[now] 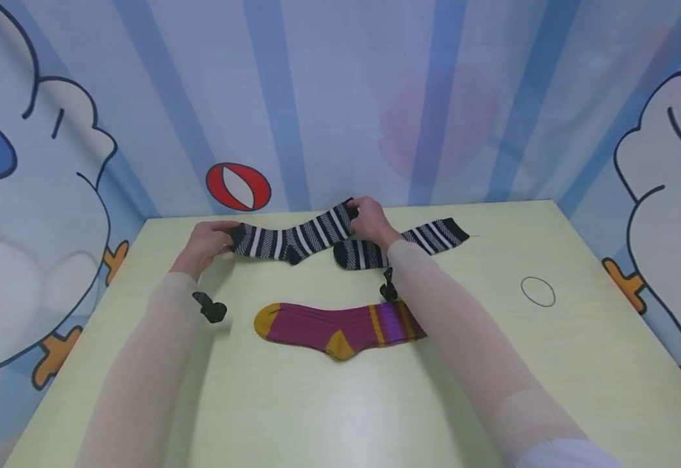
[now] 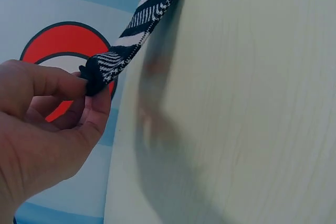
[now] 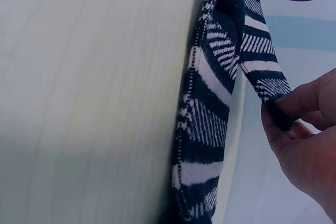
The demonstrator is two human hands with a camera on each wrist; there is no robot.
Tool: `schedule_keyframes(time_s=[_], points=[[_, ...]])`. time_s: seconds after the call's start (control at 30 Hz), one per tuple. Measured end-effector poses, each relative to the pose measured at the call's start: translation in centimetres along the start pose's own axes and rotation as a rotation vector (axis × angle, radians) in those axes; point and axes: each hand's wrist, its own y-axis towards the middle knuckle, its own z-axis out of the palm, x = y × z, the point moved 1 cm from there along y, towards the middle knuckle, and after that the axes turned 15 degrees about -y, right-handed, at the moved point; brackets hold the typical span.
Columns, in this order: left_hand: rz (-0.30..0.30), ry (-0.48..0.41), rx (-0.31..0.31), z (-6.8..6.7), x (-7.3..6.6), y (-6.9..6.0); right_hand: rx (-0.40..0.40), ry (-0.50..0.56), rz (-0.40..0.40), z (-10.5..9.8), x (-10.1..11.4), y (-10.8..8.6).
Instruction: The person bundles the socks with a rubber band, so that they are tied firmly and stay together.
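Note:
A black-and-white striped sock is stretched between both hands, held off the table. My left hand pinches its dark left end between thumb and fingers; the left wrist view shows this end of the striped sock lifted, with a shadow beneath. At the other end, my right hand pinches the dark tip, also plain beside the hand in the right wrist view. A second striped sock lies on the table, partly behind the right hand and forearm in the head view.
Nearer the body, a maroon sock with mustard toe and heel lies flat on the pale table, its right end hidden by the right forearm. A thin dark ring outline shows at the right. Cartoon-printed curtains border the table.

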Motion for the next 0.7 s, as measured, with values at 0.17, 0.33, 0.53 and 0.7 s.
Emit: schedule_keyframes(time_s=[0.17, 0.33, 0.53, 0.7], points=[[0.043, -0.040, 0.014, -0.3, -0.4, -0.7, -0.013, -0.003, -0.013, -0.2, -0.1, -0.5], [0.084, -0.087, 0.033, -0.6, -1.2, -1.4, -0.037, -0.012, -0.037, -0.6, 0.3, -0.9], [0.082, -0.166, 0.026, -0.5, -1.9, -2.1, -0.068, 0.018, -0.066, -0.9, 1.0, -2.0], [0.063, -0.205, -0.003, -0.2, -1.7, -2.6, -0.086, 0.007, -0.129, -0.6, 1.5, -3.1]])
